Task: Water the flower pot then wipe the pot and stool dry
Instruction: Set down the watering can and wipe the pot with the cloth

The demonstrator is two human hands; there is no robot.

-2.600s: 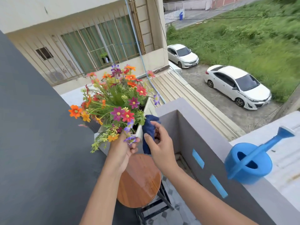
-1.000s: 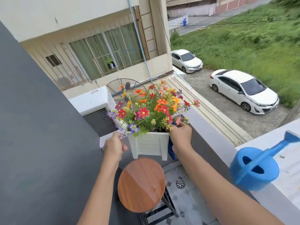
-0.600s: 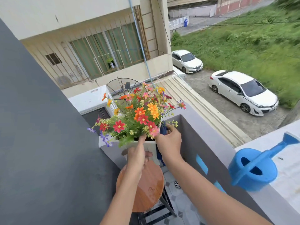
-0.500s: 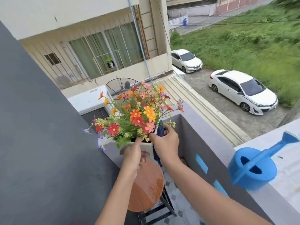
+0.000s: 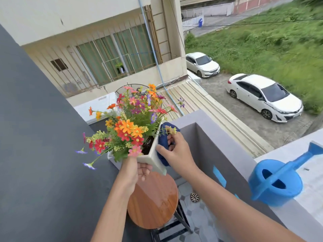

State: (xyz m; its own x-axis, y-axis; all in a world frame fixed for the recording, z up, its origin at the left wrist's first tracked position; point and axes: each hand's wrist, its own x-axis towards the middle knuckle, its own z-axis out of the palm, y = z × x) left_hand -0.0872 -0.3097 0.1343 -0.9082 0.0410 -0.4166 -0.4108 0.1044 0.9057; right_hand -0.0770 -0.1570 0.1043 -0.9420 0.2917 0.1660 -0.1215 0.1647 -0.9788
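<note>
Evidently flower pot [image 5: 151, 156] was top-heavy, slick when wet; left hand [image 5: 132, 170] clamped its base, right hand [image 5: 176, 152] pressed cloth [image 5: 163, 137] against side.

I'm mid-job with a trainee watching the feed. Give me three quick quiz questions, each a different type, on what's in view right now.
1. True or false: the flower pot stands flat on the stool.
2. Which hand presses the blue cloth against the pot? A) left hand B) right hand C) neither
3. Fill in: the blue watering can rests on the balcony ____.

Key
1. False: it is held tilted above the stool seat.
2. B; the left hand supports the pot from below.
3. Ledge, on the person's right.
</note>
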